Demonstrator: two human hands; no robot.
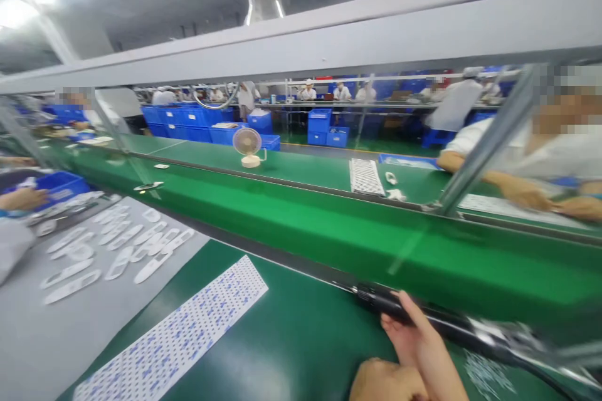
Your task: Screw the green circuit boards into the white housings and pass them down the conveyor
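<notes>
Along the near edge of a dark green workbench (263, 338), two bare hands close together at the bottom of the view: the right hand (418, 344) curled around a black cylindrical handheld tool (376, 297), its fingers (411, 319) wrapped up over the barrel, and the left hand (388, 382) just beside it, only its back showing at the lower edge, grip impossible to tell. Tool lying roughly along the bench's far edge, blurred, with a silver metal section (493, 333) toward the right; exact kind impossible to tell. Well to the left, a long sheet of white backing (169, 332) printed with rows of small blue marks, flat on the bench, and a grey mat (89, 313) scattered with flat white oval pieces (117, 263). Beyond, a bright green conveyor belt (329, 232) running across the view beneath a grey overhead beam (329, 44). On the far side, a small cream desk fan (248, 145) upright, and a co-worker's hands (531, 197) on a white sheet (512, 210) at the right. Farther back, stacked blue plastic crates (188, 122) and people in white at long benches (308, 93).
</notes>
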